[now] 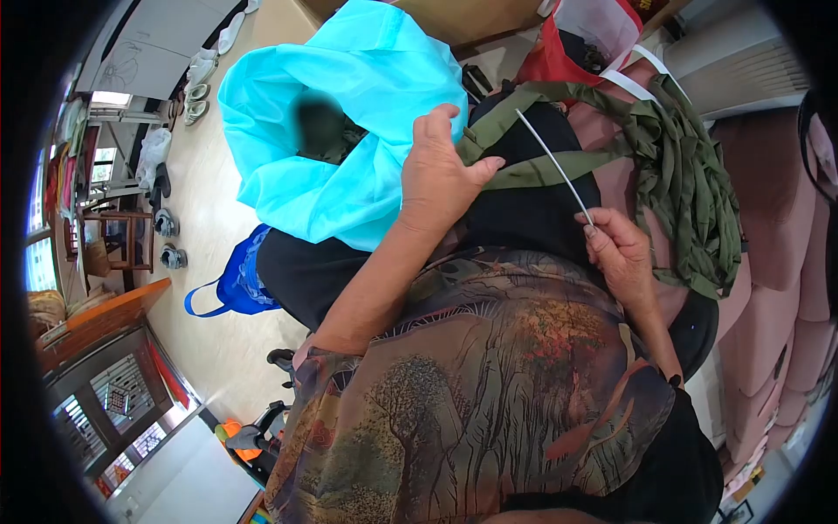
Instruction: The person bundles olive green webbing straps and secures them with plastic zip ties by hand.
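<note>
In the head view my right hand (616,255) pinches the lower end of a thin silver-grey metal rod (555,163), which slants up and left. My left hand (443,164) has its thumb stretched away from its raised fingers, beside a turquoise cloth bag (288,83). Dark contents show through the bag's opening, partly blurred. An olive-green fabric strip (554,168) runs from just by my left thumb to the right, passing behind the rod. It leads to a heap of gathered green strips (690,192) on the pink seat.
A red and white bag (576,44) stands at the back right. Pink sofa cushions (768,192) line the right side. A blue bag (240,278) lies at my left leg. Several shoes (196,100) sit along the pale floor (205,183) at left.
</note>
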{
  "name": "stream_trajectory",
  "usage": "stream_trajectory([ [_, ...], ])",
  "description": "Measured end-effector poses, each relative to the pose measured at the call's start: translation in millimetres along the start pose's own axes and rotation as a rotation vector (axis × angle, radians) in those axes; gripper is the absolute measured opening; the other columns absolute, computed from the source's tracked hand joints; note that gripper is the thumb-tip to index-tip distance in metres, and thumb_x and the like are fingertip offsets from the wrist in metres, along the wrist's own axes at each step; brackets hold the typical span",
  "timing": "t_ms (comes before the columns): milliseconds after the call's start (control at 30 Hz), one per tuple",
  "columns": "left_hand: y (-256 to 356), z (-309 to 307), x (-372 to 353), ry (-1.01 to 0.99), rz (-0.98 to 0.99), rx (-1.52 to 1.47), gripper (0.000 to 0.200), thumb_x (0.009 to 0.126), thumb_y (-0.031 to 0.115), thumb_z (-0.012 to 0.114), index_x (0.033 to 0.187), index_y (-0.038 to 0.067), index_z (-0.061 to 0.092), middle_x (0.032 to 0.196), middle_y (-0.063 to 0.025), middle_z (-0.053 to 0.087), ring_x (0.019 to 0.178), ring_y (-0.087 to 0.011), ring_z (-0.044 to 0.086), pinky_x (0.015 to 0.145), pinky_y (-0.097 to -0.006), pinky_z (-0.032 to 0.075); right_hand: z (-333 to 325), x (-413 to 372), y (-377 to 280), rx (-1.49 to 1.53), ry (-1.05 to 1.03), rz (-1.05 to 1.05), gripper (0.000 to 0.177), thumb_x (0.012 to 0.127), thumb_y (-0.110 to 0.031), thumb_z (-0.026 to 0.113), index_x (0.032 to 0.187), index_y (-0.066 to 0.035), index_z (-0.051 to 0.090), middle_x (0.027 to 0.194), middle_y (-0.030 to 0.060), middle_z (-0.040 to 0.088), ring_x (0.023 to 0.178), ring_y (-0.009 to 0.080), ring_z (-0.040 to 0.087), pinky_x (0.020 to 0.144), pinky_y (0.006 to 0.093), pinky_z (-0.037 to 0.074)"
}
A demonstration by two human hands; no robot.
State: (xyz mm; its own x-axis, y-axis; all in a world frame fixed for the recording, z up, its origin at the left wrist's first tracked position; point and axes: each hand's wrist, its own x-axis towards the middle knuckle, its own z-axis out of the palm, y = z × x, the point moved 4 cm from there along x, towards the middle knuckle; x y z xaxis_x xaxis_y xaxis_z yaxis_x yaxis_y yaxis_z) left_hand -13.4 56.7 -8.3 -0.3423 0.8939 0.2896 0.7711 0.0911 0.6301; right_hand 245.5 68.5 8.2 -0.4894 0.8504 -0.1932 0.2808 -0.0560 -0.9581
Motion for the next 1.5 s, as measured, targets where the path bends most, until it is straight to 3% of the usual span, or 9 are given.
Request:
stream_trajectory([
  [200,11.7,3.8,-1.8,-0.066,0.097,0.211,0.048,0.071,0.016,0.077,0.112,0.005,0.055,0.102,-0.0171,0.055,0.081,-0.037,0.061,0.069,-0.0399,0.051,-2.5,0.4,10.0,0.023,0.01,0.003,0.014,0.094,-0.005,0.056,0.106,0.0,0.063,0.069,-0.0051,0.051,0.058,0.0021,0.044,0.053,0.0185,0.036],
  [300,0.3,8.3,-2.8,-0.049,0.159,0.165,0.032,0.083,0.016,0.069,0.11,0.004,0.059,0.099,-0.0161,0.061,0.079,-0.0321,0.063,0.069,-0.0397,0.051,-3.3,0.3,14.0,0.056,0.012,0.012,0.014,0.094,-0.005,0.056,0.106,0.0,0.063,0.07,-0.0051,0.051,0.058,0.0021,0.044,0.053,0.0184,0.036],
  [400,-19.8,23.7,-2.0,-0.378,-0.49,-0.734,0.03,0.095,0.022,0.055,0.116,0.0,0.059,0.102,-0.0179,0.066,0.084,-0.0299,0.066,0.073,-0.0406,0.054,-4.1,0.5,15.0,0.051,0.007,0.005,0.014,0.094,-0.005,0.056,0.106,0.0,0.062,0.07,-0.005,0.051,0.058,0.002,0.044,0.053,0.0184,0.036],
  [500,-13.4,20.4,-1.5,-0.464,-0.718,-1.472,0.04,0.101,0.028,0.041,0.122,-0.004,0.055,0.114,-0.0203,0.064,0.097,-0.0326,0.065,0.085,-0.0452,0.054,-4.7,0.1,9.5,0.029,0.002,0.043,0.014,0.094,-0.005,0.056,0.105,0.0,0.062,0.069,-0.0049,0.051,0.058,0.002,0.044,0.053,0.0185,0.037],
  [600,-7.5,20.9,0.3,-0.506,-0.698,-1.7,0.044,0.102,0.03,0.037,0.123,-0.006,0.052,0.116,-0.0231,0.062,0.111,-0.0394,0.059,0.096,-0.0499,0.048,-5.2,-0.8,11.2,0.049,-0.017,0.024,0.014,0.094,-0.005,0.056,0.105,0.0,0.062,0.069,-0.0048,0.051,0.058,0.0022,0.044,0.052,0.0185,0.036],
  [800,-4.9,23.6,4.1,-0.493,-0.656,-1.923,0.042,0.102,0.029,0.036,0.127,-0.002,0.049,0.125,-0.0203,0.058,0.121,-0.0402,0.052,0.103,-0.0537,0.041,-2.8,-5.6,-3.2,-0.018,-0.064,-0.011,0.014,0.094,-0.005,0.055,0.105,-0.001,0.062,0.069,-0.0041,0.051,0.055,0.0026,0.043,0.051,0.0193,0.036],
  [1000,4.2,24.9,14.1,-0.381,-0.542,-2.069,0.038,0.103,0.027,0.035,0.12,0.001,0.055,0.126,-0.0167,0.059,0.126,-0.0397,0.047,0.109,-0.055,0.035,2.7,-8.0,-15.5,-0.109,-0.161,0.05,0.012,0.093,-0.003,0.056,0.104,-0.001,0.061,0.069,0.0005,0.053,0.057,0.0047,0.046,0.053,0.0206,0.038],
  [1100,8.2,25.4,17.4,-0.34,-0.546,-2.102,0.038,0.103,0.028,0.034,0.118,0.002,0.058,0.127,-0.0157,0.059,0.128,-0.0392,0.045,0.11,-0.0548,0.032,3.6,-6.2,-19.6,-0.187,-0.116,-0.088,0.012,0.092,-0.002,0.057,0.103,-0.001,0.061,0.071,0.004,0.056,0.061,0.0077,0.05,0.058,0.0227,0.042],
  [1500,15.1,28.8,21.6,-0.312,-0.556,-2.183,0.038,0.104,0.028,0.032,0.117,0.004,0.059,0.129,-0.0133,0.058,0.129,-0.038,0.044,0.111,-0.0546,0.03,3.9,-3.1,-25.2,-0.302,-0.124,-0.09,0.013,0.09,-0.002,0.06,0.102,-0.002,0.061,0.072,0.0075,0.056,0.061,0.012,0.052,0.059,0.0244,0.043],
])
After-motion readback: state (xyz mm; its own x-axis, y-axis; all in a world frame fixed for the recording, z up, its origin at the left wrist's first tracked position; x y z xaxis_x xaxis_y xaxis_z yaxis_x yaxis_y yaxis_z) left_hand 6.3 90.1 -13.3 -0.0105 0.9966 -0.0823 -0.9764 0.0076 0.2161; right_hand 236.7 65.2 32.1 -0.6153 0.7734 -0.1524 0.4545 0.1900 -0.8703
